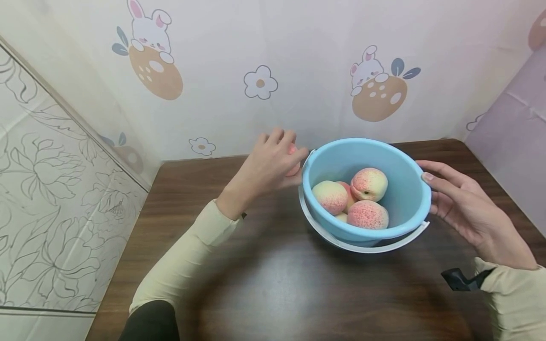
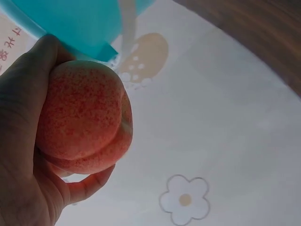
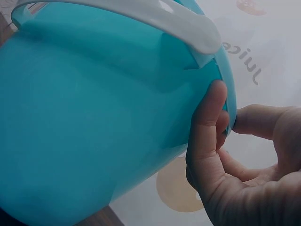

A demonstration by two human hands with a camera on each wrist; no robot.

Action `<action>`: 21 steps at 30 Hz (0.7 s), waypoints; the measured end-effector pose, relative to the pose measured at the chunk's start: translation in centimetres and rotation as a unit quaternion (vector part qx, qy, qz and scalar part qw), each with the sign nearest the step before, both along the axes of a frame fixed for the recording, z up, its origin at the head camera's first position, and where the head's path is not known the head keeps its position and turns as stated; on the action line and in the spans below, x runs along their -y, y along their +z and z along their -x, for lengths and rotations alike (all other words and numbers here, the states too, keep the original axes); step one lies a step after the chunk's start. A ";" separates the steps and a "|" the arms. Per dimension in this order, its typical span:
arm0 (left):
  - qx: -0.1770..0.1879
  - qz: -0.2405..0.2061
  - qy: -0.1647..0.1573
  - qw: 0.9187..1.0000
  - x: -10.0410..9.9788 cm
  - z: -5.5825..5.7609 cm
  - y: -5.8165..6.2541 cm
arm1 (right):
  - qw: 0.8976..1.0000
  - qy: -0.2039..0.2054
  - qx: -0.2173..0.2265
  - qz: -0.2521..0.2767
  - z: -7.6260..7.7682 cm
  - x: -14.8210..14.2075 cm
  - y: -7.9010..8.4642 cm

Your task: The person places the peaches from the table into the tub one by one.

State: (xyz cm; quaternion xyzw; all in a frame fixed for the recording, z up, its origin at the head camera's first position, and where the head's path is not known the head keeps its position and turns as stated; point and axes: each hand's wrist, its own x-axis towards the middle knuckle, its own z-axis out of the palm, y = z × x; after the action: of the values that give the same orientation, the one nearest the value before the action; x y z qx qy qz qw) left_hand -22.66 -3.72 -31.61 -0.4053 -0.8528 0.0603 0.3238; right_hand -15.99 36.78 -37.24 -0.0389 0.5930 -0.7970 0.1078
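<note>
My left hand [image 1: 273,158] grips a red-speckled peach [image 2: 84,115] just outside the left rim of a blue bucket [image 1: 407,203]. In the head view the fingers hide most of that peach. Thumb and fingers of my right hand [image 1: 473,208] pinch the bucket's right rim, as the right wrist view shows with the hand [image 3: 221,155] at the lip. Several yellow and pink peaches [image 1: 368,218] lie inside the bucket. Its white handle [image 1: 362,247] hangs down over the near side.
The bucket stands on a dark brown wooden table [image 1: 273,284], near its back edge. Behind rises a pale wall covering [image 1: 307,57] with rabbit and flower prints. To the left is a white panel [image 1: 55,213] with line-drawn flowers.
</note>
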 end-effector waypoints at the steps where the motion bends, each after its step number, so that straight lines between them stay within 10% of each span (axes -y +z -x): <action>1: -0.003 0.001 0.000 1.000 -0.1 -0.1 0.2 | 1.000 0.001 -0.001 0.001 0.0 0.0 0.0; 21: -0.014 0.004 -0.044 0.999 -3.3 -1.3 2.6 | 1.000 0.016 -0.013 0.016 0.0 0.0 -0.1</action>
State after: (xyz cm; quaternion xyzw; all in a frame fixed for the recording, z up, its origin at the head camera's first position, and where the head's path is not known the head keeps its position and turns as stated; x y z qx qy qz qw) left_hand -21.35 -0.45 -29.05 -0.4425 -0.8294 0.0552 0.3365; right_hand -15.96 36.81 -37.29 -0.0599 0.5807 -0.8041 0.1122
